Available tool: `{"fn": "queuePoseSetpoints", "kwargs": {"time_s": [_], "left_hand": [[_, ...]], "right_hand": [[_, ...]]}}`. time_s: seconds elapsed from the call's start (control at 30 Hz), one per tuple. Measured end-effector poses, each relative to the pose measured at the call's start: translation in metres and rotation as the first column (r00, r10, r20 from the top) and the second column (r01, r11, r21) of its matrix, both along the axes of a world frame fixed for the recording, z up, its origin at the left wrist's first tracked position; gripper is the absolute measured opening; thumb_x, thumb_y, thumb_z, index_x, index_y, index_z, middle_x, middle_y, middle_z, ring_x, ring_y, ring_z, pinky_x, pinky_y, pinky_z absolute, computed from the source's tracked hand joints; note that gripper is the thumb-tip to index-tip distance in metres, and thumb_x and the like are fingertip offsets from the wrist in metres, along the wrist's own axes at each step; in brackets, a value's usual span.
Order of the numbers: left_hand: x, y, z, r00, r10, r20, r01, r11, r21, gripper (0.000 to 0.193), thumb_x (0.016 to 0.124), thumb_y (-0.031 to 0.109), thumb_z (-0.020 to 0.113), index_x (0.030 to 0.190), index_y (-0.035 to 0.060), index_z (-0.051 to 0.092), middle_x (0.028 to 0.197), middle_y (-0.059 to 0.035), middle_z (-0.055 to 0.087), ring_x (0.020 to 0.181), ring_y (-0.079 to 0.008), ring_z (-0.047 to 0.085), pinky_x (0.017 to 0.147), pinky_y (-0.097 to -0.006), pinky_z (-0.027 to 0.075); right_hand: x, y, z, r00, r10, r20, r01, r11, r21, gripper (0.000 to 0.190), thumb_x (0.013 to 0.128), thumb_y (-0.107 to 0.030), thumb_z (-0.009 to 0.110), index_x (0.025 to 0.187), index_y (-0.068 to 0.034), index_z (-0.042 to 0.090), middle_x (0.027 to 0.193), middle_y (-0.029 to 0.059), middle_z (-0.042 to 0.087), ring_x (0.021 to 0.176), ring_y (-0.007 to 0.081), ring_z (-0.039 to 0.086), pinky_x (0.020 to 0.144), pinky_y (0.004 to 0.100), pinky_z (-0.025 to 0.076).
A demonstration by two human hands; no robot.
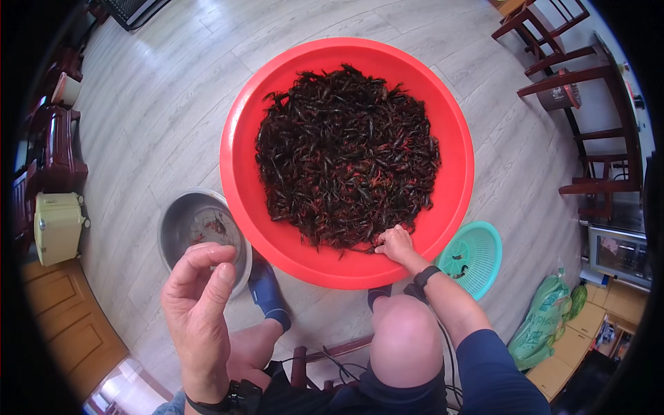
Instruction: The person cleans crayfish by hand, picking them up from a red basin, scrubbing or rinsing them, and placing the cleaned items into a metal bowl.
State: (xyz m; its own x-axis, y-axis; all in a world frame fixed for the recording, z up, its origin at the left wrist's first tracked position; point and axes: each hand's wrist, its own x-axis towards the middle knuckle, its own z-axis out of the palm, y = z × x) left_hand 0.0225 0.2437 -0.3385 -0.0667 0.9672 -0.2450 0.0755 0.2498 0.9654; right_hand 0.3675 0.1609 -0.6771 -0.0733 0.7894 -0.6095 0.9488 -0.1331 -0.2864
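Note:
A wide red plastic basin [347,275] stands in front of me, with a big heap of dark crayfish [342,155] in it. My right hand [397,245] reaches over the near rim, its fingertips at a crayfish on the heap's front edge; whether they grip it is hard to see. Raised at the lower left, my left hand [202,295] holds nothing, its thumb and bent fingers slightly apart. Behind that hand sits a grey basin [174,228] with a few crayfish [215,224] at its bottom. To the right, a turquoise plastic colander [482,259] contains a few small dark pieces [460,271].
My knees and blue slippers [264,288] are close to the red basin. Black cables [337,358] run under my seat. At right are dark wooden chairs [602,129] and a full green plastic bag [539,321]. A pale yellow suitcase [58,228] stands at far left.

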Motion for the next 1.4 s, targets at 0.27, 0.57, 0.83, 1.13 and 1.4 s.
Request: {"fn": "queuePoseSetpoints", "kwargs": {"time_s": [0.27,0.57,0.83,1.13,1.4], "left_hand": [[0.007,0.0,-0.001,1.0,0.012,0.007,-0.012,1.0,-0.002,0.015,0.094,0.006,0.066,0.105,-0.0031,0.068,0.105,-0.0084,0.064,0.089,-0.0114,0.059,0.071,-0.0229,0.045],[0.017,0.0,0.003,1.0,-0.007,0.03,0.008,0.999,-0.032,0.013,0.093,0.007,0.067,0.102,-0.0026,0.068,0.101,-0.0062,0.063,0.081,-0.0093,0.054,0.07,-0.0229,0.042],[0.015,-0.003,0.007,0.997,0.002,0.072,0.0,0.999,-0.033,0.012,0.093,0.006,0.067,0.102,-0.0019,0.069,0.101,-0.0046,0.062,0.081,-0.0086,0.053,0.07,-0.0223,0.041],[0.012,-0.006,0.014,0.995,-0.011,0.1,0.013,1.0,-0.016,0.012,0.093,0.006,0.067,0.102,-0.0011,0.069,0.102,-0.0041,0.063,0.086,-0.0083,0.056,0.07,-0.022,0.041],[0.009,-0.012,0.019,0.986,-0.059,0.158,0.067,0.997,-0.046,0.013,0.093,0.002,0.065,0.105,-0.003,0.069,0.107,-0.0052,0.064,0.1,-0.0119,0.059,0.09,-0.0254,0.044]], "right_hand": [[-0.005,-0.009,-0.003,0.997,-0.068,-0.036,0.07,0.996,0.049,0.024,0.073,-0.029,0.083,0.094,-0.018,0.08,0.092,0.0048,0.074,0.1,0.0268,0.061,0.088,0.0405,0.052],[-0.012,-0.004,0.008,0.999,-0.017,-0.036,0.018,1.0,0.017,0.023,0.076,-0.029,0.079,0.098,-0.02,0.079,0.094,0.0042,0.073,0.101,0.0268,0.06,0.086,0.04,0.053],[-0.017,-0.007,-0.014,0.939,0.326,0.105,-0.337,0.935,0.109,0.015,0.075,-0.026,0.076,0.085,-0.015,0.077,0.085,0.0038,0.069,0.098,0.0244,0.06,0.082,0.0376,0.054],[-0.037,0.004,0.042,0.911,0.411,0.027,-0.412,0.907,0.084,0.025,0.073,-0.029,0.071,0.077,-0.005,0.074,0.087,0.01,0.072,0.095,0.0278,0.064,0.08,0.0409,0.055],[-0.024,-0.002,0.075,0.979,0.197,-0.049,-0.198,0.98,-0.03,0.027,0.078,-0.035,0.069,0.086,-0.01,0.075,0.089,0.0121,0.07,0.098,0.0314,0.062,0.082,0.0458,0.054]]}}
